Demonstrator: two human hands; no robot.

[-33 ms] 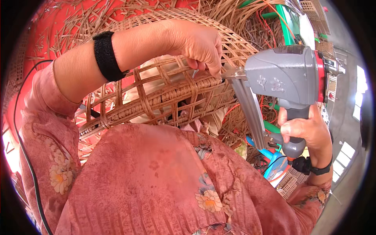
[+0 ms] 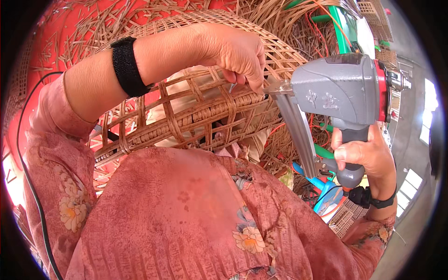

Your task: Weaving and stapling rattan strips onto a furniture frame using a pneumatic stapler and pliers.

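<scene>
The right hand (image 2: 368, 154) is grasping a bulky grey power tool with a red end section (image 2: 333, 88), its fingers wrapping round the dark handle below the body. A long, straight silver metal magazine (image 2: 298, 135) is slanting down from the tool's nose toward the base of that handle. The nose is pointing left, lying just beside the fingertips of the left hand (image 2: 240, 58); whether it is touching the weave, I cannot tell. The left fingers are curling downward over an openwork brown wicker piece (image 2: 196, 114), near the right end of its thick, cord-wrapped rail; how firmly they are gripping is partly hidden. The wicker piece is lying in front of the person's body, stretching from beneath the left forearm toward the tool. A wide black fabric strap (image 2: 128, 67) is circling the left wrist. The person is wearing a dusty-red flowered top (image 2: 154, 205). Beyond, loose flat brown strips (image 2: 107, 25) are scattering over a red surface (image 2: 58, 30), and a green frame (image 2: 340, 30) is standing behind the tool.
</scene>
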